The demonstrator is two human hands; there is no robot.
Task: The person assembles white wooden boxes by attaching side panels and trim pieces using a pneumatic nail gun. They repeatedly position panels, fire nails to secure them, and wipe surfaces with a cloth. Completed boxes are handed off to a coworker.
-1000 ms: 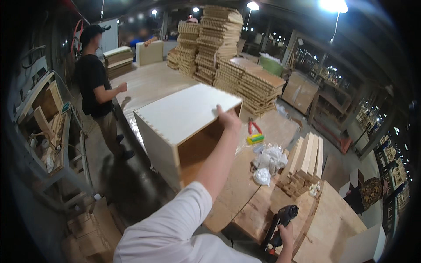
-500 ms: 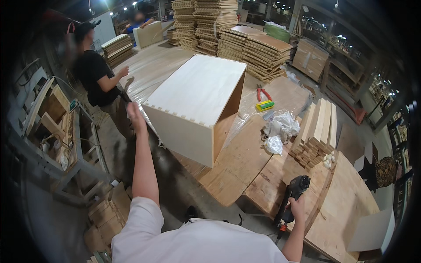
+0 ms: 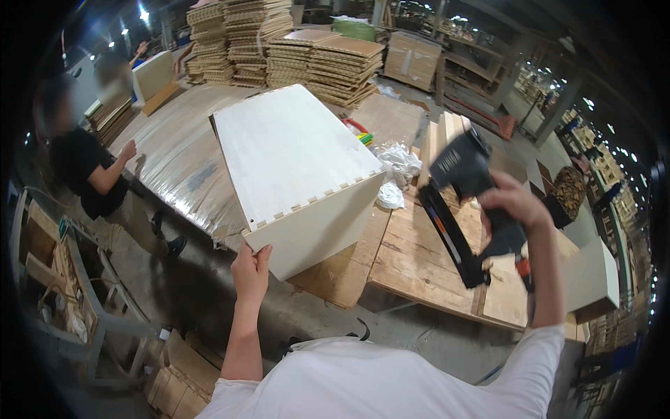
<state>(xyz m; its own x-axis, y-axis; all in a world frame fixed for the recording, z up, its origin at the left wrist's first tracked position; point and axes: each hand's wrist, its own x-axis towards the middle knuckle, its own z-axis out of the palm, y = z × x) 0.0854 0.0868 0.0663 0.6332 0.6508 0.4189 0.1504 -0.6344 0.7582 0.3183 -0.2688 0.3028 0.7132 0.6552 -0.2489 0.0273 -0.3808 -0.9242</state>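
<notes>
A pale wooden box [image 3: 289, 157] with finger-jointed edges sits on the plastic-covered table in front of me. My left hand [image 3: 251, 271] grips the lower left corner of its near panel, thumb on the outer face and fingers behind the edge. Raised over the right-hand boards, my right hand [image 3: 513, 206] is closed around the handle of a black nail gun [image 3: 471, 188], whose long magazine slants down toward the near side. The gun stands apart from the box, to its right. Red-handled pliers [image 3: 356, 126] and a yellow-green packet [image 3: 365, 139] lie partly hidden behind the box.
Crumpled white plastic [image 3: 398, 165] and wooden strips [image 3: 447, 129] lie right of the box. Stacked panels [image 3: 241, 42] rise at the back. A co-worker in a black shirt [image 3: 82, 157] stands left of the table. A wooden rack [image 3: 52, 272] is at the lower left.
My left hand has come onto the box's near left corner, and the box has turned. My right hand has lifted the nail gun from low at the right. The view has swung right.
</notes>
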